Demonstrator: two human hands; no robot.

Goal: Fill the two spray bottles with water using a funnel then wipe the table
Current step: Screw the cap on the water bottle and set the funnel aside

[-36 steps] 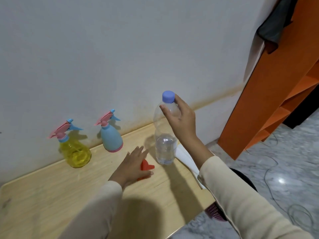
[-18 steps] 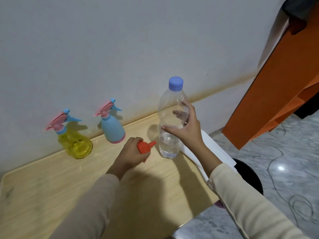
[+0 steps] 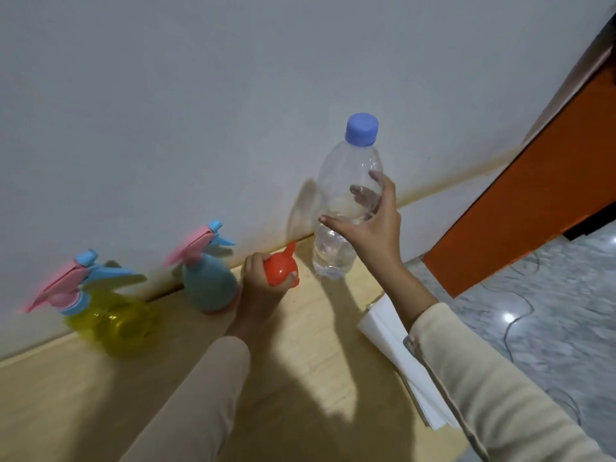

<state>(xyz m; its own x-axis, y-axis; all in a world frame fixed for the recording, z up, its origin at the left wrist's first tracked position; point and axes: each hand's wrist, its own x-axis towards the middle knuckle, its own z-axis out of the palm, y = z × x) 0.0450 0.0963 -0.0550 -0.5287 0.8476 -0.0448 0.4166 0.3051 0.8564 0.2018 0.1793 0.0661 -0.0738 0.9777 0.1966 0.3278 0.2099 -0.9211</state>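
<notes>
A clear water bottle [image 3: 346,181] with a purple cap stands upright near the wall, about a third full. My right hand [image 3: 373,228] wraps its middle, fingers showing through the plastic. My left hand [image 3: 256,281] grips a red funnel [image 3: 281,270], spout pointing up and to the right, lifted just off the wooden table [image 3: 300,378]. Two spray bottles stand along the wall: a yellow one [image 3: 110,321] at the left and a blue one [image 3: 208,285] right beside my left hand, both with pink and blue trigger heads.
A folded white cloth or paper [image 3: 393,348] lies at the table's right edge, partly under my right sleeve. An orange cabinet [image 3: 533,201] stands to the right. A thin cable [image 3: 513,321] runs over the grey marble floor.
My left hand picked the funnel up off the table and carried it toward the blue spray bottle. My right hand slid from the bottle's neck down to its middle. The view has moved closer.
</notes>
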